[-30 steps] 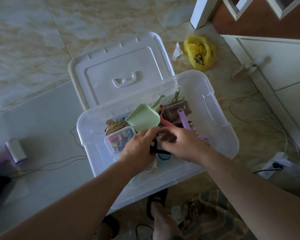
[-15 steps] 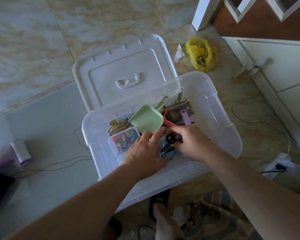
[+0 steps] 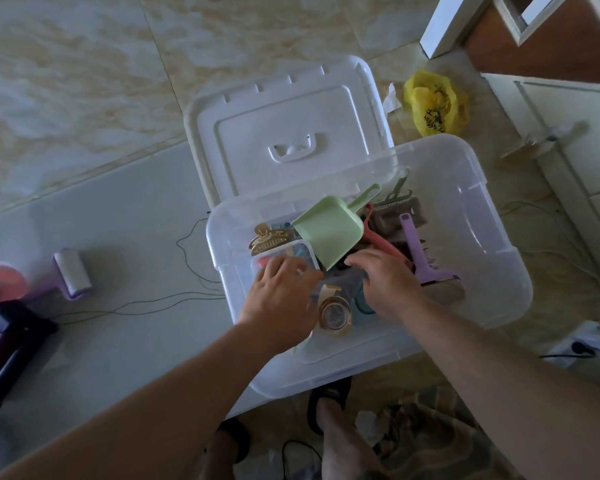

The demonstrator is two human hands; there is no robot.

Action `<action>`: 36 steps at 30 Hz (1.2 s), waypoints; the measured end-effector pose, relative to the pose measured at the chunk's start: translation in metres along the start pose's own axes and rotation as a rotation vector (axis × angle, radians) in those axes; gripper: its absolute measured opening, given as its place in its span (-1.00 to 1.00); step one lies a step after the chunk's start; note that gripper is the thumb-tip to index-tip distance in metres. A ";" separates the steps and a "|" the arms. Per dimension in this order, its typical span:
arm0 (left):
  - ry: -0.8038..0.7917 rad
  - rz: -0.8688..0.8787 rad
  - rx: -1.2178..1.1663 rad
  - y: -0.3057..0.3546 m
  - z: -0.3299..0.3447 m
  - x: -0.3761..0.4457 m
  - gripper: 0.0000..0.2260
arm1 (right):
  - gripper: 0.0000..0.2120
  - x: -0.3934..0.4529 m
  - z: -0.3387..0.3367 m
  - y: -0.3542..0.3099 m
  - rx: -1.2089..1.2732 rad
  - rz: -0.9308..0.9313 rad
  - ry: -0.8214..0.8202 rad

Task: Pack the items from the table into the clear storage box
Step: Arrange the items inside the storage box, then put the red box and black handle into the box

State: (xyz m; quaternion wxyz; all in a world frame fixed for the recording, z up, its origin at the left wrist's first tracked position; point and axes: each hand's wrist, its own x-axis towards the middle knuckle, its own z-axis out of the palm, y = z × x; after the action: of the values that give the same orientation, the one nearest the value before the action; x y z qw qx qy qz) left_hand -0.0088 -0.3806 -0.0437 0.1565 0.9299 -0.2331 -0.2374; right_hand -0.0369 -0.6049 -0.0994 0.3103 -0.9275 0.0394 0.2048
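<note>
Both hands, left hand (image 3: 282, 292) and right hand (image 3: 386, 283), reach loose-fingered into the clear storage box (image 3: 492, 237).

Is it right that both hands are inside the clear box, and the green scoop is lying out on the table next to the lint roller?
Not quite. The head view shows the green scoop lying inside the clear box, on top of the other things, not on the table. Only the lint roller is out on the table. Both the left hand and the right hand are inside the box.
</note>
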 end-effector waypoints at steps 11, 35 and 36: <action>0.302 -0.006 0.014 -0.096 -0.057 -0.039 -0.40 | -0.58 0.010 -0.005 -0.132 -0.145 -0.355 0.370; 0.101 -0.674 0.079 -0.551 -0.044 -0.265 -0.18 | -0.51 0.146 0.366 -0.492 -0.377 -0.604 -0.428; 0.100 -0.656 0.075 -0.556 -0.042 -0.261 -0.15 | -0.46 0.142 0.376 -0.495 -0.388 -0.613 -0.463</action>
State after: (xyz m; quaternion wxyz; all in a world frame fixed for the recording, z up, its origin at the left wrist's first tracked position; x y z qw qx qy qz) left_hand 0.0091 0.2276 -0.1354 0.0489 0.9710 0.0779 -0.2205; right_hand 0.0586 0.0236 -0.1518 0.1774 -0.8670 -0.3481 0.3094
